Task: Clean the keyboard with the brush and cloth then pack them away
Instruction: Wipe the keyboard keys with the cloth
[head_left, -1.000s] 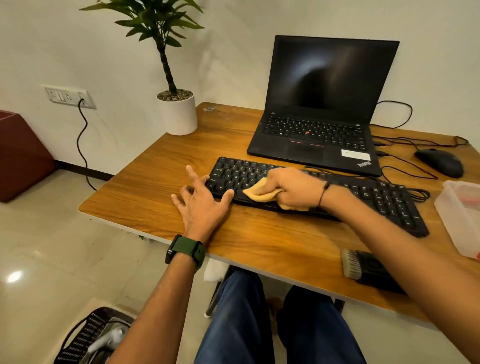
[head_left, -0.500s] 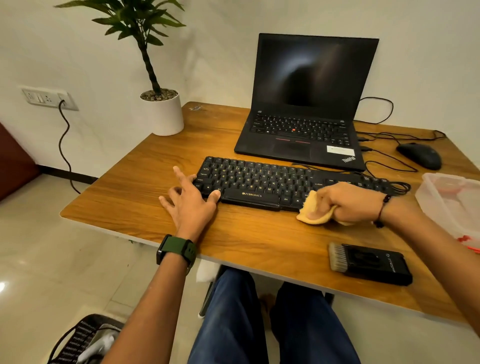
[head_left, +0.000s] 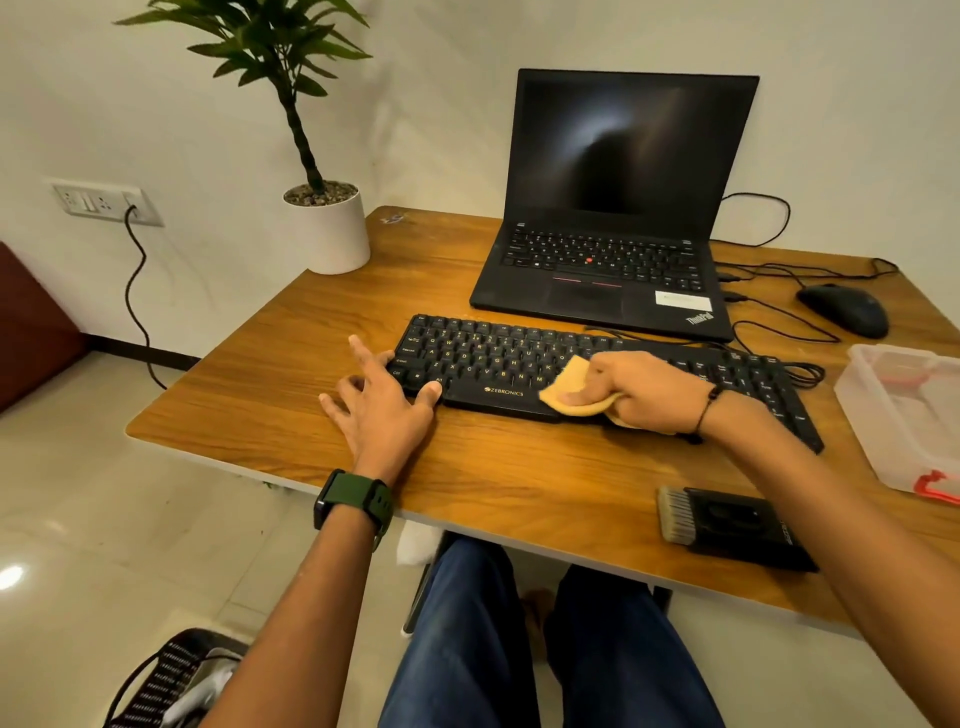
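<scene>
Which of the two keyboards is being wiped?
The separate keyboard in front of the laptop: the right hand presses the cloth on it. The laptop's built-in keys go untouched.

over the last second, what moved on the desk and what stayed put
The right hand, holding the yellow cloth, wiped from the keyboard's left part to its right-middle front edge, then came back left to the middle beside the logo. Nothing was picked up or let go. The left hand stayed braced on the keyboard's left end. The brush and the plastic container did not move.
</scene>
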